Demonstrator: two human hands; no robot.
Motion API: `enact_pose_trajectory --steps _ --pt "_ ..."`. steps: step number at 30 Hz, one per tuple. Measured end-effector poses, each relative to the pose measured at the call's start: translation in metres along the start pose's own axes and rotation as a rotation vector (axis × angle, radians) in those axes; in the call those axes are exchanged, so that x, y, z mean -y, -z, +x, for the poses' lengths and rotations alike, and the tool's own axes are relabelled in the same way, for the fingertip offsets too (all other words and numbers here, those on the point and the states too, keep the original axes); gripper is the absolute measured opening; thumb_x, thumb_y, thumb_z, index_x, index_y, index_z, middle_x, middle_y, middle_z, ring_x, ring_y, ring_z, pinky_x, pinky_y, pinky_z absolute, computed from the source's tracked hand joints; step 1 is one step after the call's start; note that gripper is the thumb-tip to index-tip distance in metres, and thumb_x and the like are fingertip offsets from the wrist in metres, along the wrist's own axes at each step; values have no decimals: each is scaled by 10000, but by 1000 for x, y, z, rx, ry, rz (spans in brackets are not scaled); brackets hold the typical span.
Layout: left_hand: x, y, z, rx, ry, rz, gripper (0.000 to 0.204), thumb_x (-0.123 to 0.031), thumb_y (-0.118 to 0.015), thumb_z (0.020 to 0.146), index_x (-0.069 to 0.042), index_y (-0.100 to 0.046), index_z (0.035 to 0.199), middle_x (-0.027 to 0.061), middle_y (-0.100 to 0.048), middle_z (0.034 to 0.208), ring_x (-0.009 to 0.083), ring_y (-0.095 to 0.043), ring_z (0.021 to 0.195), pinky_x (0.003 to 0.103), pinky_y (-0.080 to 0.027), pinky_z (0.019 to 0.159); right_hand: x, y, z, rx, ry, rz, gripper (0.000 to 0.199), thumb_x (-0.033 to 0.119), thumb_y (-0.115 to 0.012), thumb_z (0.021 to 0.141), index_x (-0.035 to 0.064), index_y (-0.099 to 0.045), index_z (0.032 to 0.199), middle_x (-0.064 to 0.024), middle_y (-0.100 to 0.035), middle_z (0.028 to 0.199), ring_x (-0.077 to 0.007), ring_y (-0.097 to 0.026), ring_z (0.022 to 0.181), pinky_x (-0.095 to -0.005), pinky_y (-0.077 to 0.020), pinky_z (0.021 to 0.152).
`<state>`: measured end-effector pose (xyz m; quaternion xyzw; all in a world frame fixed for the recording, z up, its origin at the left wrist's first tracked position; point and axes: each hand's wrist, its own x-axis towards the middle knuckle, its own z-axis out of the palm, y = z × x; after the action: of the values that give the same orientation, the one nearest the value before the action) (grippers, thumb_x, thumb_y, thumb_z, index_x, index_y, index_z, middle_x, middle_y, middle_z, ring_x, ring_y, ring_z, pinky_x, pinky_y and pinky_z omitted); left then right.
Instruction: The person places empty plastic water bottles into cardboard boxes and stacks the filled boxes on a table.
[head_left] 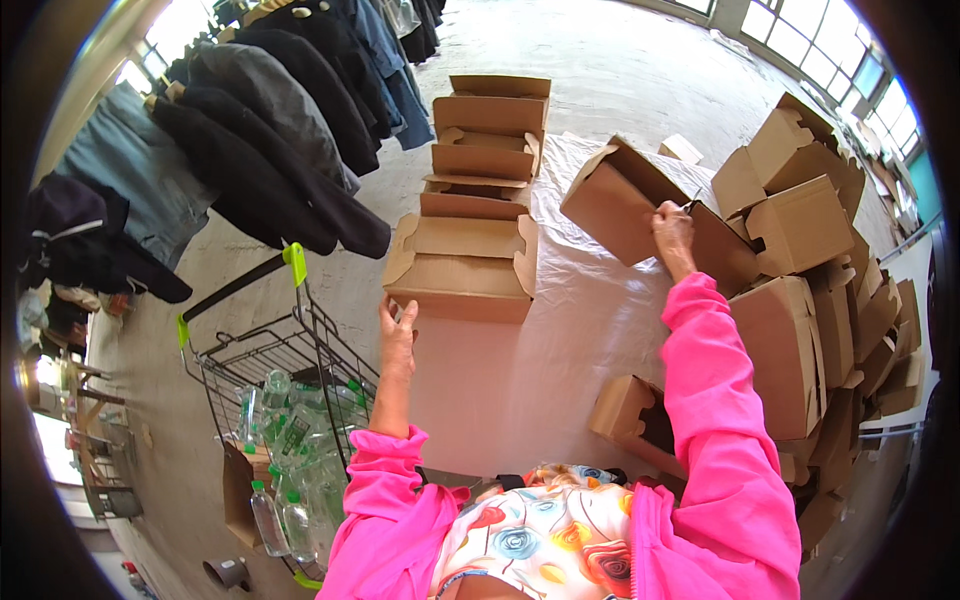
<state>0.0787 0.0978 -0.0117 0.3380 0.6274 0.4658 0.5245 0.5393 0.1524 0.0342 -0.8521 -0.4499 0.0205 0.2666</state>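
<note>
I'm over a table (500, 380) with a white cover, concrete floor around it, coats (270, 130) on a rail to the left. Big pile of brown boxes (810, 330) on the right, a row of open ones (480, 160) up the middle. My right hand (673, 232) pinches the flap of a tilted box (620, 200); my left hand (397, 335), fingers loosely spread, touches the nearest open box (462, 270). Wire cart (290, 350) holds water bottles (300, 440).

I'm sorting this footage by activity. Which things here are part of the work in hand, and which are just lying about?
In hand:
- right hand gripping a flap of the tilted open cardboard box
- left hand at the nearest open box of the row
- white table

Lying about:
- wire cart of plastic bottles
- hanging coats
- heaped boxes
</note>
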Motion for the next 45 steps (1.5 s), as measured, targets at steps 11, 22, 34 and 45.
enact_pose_trajectory --steps 11,22,34,45 --pt "11 95 -129 -33 -331 -95 208 -95 -511 880 -23 -574 1065 41 -595 1009 123 -551 945 266 -432 845 73 196 -131 -174 322 644 128 141 -642 785 30 -579 795 -28 -593 713 -103 -597 697 -228 -437 652" --pt "119 301 -148 -666 -228 680 413 -60 -607 763 -27 -492 1159 142 -532 1146 266 -511 1056 365 -405 908 145 104 -300 147 600 535 115 -4 -664 736 4 -557 778 -68 -540 717 -157 -545 670 -262 -455 609" --pt "170 394 -37 -447 -58 1556 629 -95 -589 733 -156 -353 1313 148 -395 1299 371 -362 1204 697 -191 922 142 62 -354 165 736 401 110 -58 -599 712 12 -556 785 -111 -578 772 -276 -585 716 -341 -467 641" --pt "113 379 -56 -410 -179 1545 729 -235 -760 567 -60 -401 1176 151 -502 1105 318 -468 1066 464 -420 828 107 60 -368 251 673 331 123 -32 -602 730 36 -544 815 -104 -541 783 -305 -573 699 -377 -462 596"
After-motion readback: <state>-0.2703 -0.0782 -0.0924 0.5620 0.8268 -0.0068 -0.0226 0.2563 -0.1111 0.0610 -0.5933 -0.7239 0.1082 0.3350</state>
